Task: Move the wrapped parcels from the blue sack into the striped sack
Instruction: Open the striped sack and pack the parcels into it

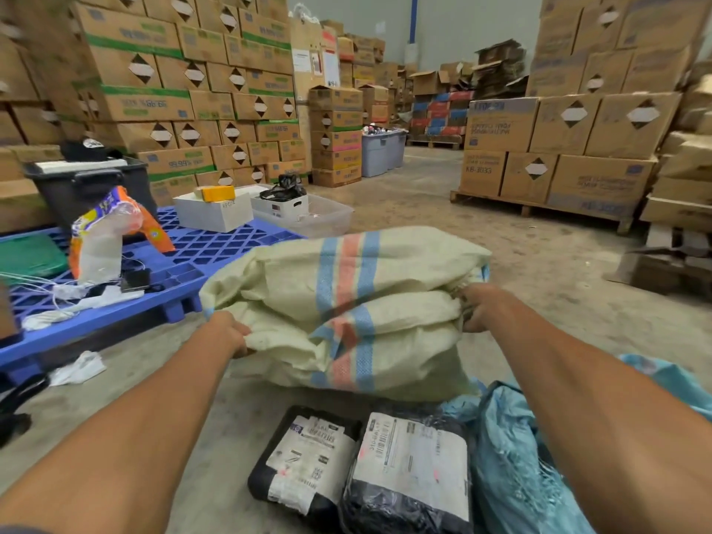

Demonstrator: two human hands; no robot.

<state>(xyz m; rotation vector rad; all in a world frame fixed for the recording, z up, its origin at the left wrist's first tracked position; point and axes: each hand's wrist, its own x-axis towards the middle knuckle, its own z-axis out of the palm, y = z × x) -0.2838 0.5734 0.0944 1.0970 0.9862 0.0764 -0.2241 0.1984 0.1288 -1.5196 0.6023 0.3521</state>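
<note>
- Both hands are up on the striped sack [346, 302]: the left hand [231, 333] pinches a bunch of cloth at its left edge, and the right hand [485, 306] clutches the gathered cloth at its right edge.
- The sack stretches crosswise between them, long axis left to right, straight ahead of the person; I can't make out an opened mouth from here.
- The relation that matters: the parcels lie nearer the person than the striped sack, down on the floor [501, 233] between the forearms, so each has to travel forward and up.
- The left parcel [304, 460] lies just beside the right parcel [408, 468], long axes pointing away from the person.
- The blue sack [512, 456] is slumped under the right forearm, touching the right parcel, so the right hand looks nearer to it.
- Count: two hands, one striped sack, one blue sack, two parcels in view. Any more inside the blue one? Can't tell.
- A blue pallet [215, 248] sits off to the left, apart from the action.
</note>
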